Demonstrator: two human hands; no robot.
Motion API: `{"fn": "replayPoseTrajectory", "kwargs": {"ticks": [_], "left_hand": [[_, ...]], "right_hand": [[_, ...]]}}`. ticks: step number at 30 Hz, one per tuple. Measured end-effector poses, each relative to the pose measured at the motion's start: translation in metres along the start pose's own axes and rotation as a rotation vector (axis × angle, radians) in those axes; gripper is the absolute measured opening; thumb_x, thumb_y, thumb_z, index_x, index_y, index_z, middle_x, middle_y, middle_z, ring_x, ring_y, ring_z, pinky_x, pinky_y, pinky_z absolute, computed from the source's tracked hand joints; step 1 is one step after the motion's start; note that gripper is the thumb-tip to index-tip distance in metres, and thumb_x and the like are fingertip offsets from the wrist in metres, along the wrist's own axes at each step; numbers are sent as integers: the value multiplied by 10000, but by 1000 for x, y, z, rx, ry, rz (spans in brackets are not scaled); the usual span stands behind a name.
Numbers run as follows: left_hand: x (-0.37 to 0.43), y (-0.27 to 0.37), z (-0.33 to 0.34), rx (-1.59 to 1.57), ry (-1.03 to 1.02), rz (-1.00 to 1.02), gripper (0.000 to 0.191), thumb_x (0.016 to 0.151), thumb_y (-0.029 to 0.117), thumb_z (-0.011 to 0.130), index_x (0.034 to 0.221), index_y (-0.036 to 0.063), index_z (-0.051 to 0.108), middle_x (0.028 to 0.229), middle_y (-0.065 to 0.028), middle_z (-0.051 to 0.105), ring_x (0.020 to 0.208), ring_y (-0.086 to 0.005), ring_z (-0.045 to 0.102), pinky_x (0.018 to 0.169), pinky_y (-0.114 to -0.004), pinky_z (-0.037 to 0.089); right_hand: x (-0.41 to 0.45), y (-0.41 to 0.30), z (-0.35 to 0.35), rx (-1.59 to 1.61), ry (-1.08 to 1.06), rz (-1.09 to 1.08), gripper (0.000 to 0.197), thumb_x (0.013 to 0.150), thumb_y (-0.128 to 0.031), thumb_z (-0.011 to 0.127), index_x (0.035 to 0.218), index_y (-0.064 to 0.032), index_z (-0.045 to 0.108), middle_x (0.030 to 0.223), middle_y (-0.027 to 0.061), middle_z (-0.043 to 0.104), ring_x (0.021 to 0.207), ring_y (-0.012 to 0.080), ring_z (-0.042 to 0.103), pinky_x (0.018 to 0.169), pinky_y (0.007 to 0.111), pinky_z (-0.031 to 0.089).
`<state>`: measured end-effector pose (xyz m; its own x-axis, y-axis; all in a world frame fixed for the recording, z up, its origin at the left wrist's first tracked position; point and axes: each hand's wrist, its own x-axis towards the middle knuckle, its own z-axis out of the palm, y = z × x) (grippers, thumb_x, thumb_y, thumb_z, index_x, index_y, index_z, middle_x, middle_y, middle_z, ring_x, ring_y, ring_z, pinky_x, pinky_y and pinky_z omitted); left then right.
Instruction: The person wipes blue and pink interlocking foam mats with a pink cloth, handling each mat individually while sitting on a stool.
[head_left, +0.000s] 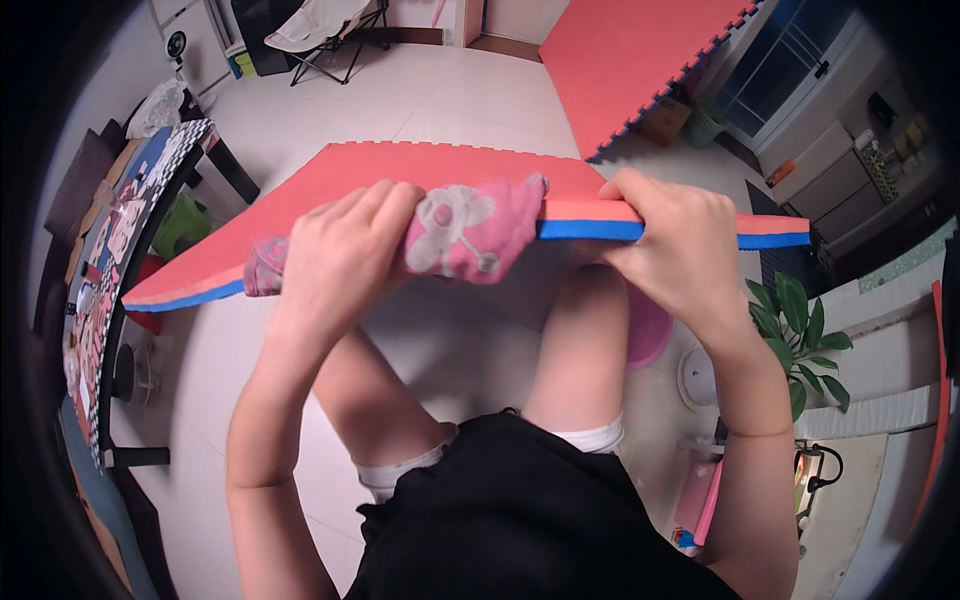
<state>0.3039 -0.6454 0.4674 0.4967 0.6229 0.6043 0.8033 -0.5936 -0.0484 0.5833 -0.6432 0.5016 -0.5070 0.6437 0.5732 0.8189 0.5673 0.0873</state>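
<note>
A large red and blue foam floor mat (420, 163) stands before me with its straight, two-coloured edge towards me. My left hand (349, 240) closes over that edge and over a pink cloth (476, 232) with a pale flower pattern. The cloth drapes over the mat's edge, showing on both sides of the hand. My right hand (675, 240) grips the same edge further right, thumb below and fingers over the top. Most of the mat's near side is hidden. Part of a pink basin or stool (647, 330) shows behind my knee.
Another red foam mat (637, 67) with toothed edges lies or leans at the back right. On the left stands a table with a patterned cover (120, 232). A folding chair (322, 34) is at the back left, and a leafy plant (802, 337) at the right.
</note>
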Motion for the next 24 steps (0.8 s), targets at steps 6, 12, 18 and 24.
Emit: {"fn": "replayPoseTrajectory", "kwargs": {"ticks": [6, 12, 18, 24], "left_hand": [[18, 28, 45, 8, 4, 3, 184, 747, 82, 567, 921, 65, 509, 798, -70, 558, 731, -216, 624, 595, -350, 516], [23, 30, 79, -45, -75, -82, 237, 709, 76, 636, 886, 61, 479, 800, -71, 557, 726, -212, 628, 572, -348, 525], [-4, -14, 87, -108, -80, -67, 341, 652, 92, 695, 924, 56, 492, 810, -63, 554, 753, -219, 615, 561, -358, 511], [-12, -23, 92, -112, -62, -93, 369, 626, 79, 703, 933, 61, 497, 822, -52, 555, 739, -219, 605, 557, -345, 490]], "right_hand": [[4, -6, 35, 23, -19, 8, 223, 590, -91, 666, 776, -62, 547, 649, 96, 611, 613, 296, 627, 553, 403, 476], [17, -17, 79, 29, -79, -70, 185, 622, -51, 638, 780, -51, 541, 652, 93, 607, 627, 267, 637, 582, 363, 476], [31, 0, 76, -49, -110, -208, 217, 610, -35, 650, 794, -42, 536, 659, 91, 601, 661, 257, 645, 602, 352, 477], [30, 12, 71, -73, -346, -146, 195, 593, -23, 645, 754, -36, 536, 644, 115, 603, 637, 280, 642, 566, 380, 479]]}}
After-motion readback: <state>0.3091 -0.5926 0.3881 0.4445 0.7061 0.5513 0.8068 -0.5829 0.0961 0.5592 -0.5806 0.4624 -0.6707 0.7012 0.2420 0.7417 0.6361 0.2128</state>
